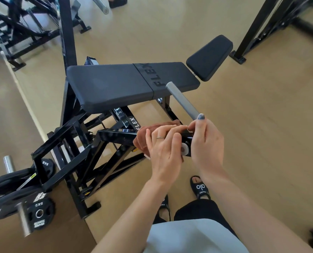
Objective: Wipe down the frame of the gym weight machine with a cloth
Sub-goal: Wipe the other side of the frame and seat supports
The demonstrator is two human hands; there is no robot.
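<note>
- The left hand (163, 146), a ring on one finger, pressed a brown cloth (142, 137) onto the black frame arm (115, 135) of the weight machine, fingers curled over the fabric.
- The right hand (204, 141) gripped the arm's end just below the grey handle bar (183, 100); what its fingertips pinched was hard to make out.
- The padded bench (115, 84) lay behind.
</note>
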